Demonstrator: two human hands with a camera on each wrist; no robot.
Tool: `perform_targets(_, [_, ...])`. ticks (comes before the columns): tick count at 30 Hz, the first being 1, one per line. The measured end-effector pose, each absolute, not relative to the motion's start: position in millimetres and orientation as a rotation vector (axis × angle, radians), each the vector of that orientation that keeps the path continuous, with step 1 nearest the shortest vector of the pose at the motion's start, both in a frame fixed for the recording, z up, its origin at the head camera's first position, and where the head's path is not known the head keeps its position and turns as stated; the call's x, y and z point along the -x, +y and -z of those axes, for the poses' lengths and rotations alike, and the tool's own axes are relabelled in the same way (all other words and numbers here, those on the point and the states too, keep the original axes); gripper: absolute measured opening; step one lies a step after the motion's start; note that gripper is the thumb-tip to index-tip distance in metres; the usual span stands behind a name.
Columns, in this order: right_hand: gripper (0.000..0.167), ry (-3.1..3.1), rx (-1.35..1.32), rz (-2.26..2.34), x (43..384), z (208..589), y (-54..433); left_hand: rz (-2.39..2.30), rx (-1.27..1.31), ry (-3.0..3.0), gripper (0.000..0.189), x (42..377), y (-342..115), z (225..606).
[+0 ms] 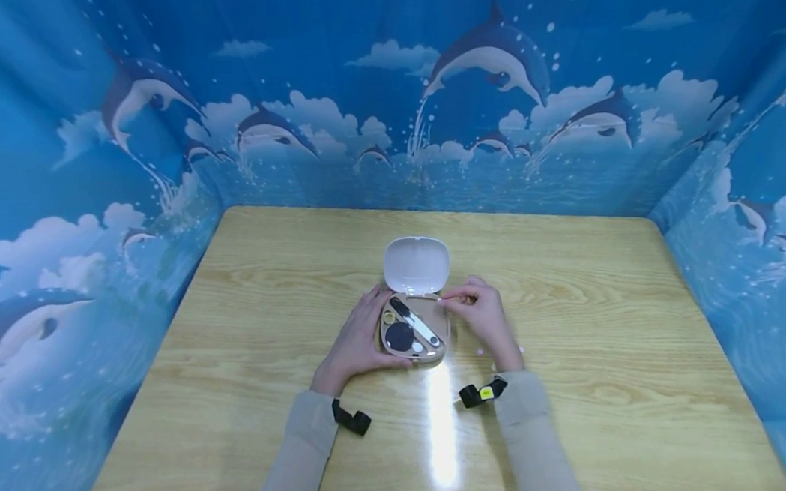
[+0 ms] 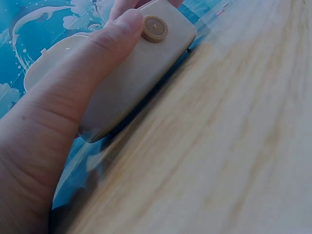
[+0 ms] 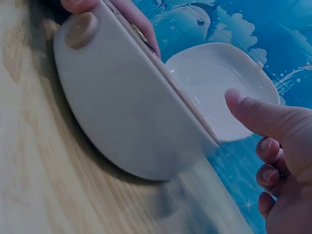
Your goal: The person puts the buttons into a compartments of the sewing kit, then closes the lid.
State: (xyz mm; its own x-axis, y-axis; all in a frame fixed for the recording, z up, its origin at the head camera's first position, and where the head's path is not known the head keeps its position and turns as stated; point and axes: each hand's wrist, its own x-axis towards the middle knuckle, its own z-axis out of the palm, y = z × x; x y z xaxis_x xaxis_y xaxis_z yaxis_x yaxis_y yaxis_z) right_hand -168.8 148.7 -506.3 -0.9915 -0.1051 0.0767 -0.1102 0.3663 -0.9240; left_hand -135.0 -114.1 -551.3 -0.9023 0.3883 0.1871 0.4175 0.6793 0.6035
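We record one pale case (image 3: 117, 92), resting on the tabletop (image 1: 597, 326) between the hands, its white lid (image 1: 416, 265) raised at the far side. Contents, tan interior: one black disc (image 1: 399, 336); one black-and-white tool (image 1: 423, 328), lying diagonally; one small gold round piece (image 1: 388, 317). Front: one tan button (image 2: 155, 29). We note the left hand (image 1: 359, 335) gripping the case, its thumb along the front. Right hand (image 1: 483, 311): at the far right corner, fingers curled, thumb extended; whether they pinch anything, we cannot tell.
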Motion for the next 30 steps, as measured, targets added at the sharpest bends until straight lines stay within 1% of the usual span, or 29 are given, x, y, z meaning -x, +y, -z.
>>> perform_targets(5, [0.016,-2.641,-0.203,-1.733,170.5,510.9,134.1,1.046,0.679,-2.858,0.130,135.1,-113.8,549.8])
perform_targets(13, [0.018,-2.642,-0.276,-1.623,171.3,516.2,117.4,1.046,0.678,-2.865,0.131,134.3,-114.3,548.7])
perform_targets(19, [0.015,-2.656,-0.295,-1.593,170.8,518.2,113.8,1.042,0.695,-2.837,0.131,134.5,-114.5,550.8])
perform_targets(30, [0.015,-2.669,-0.279,-1.601,170.3,518.9,112.6,1.029,0.690,-2.842,0.132,135.5,-114.5,551.8])
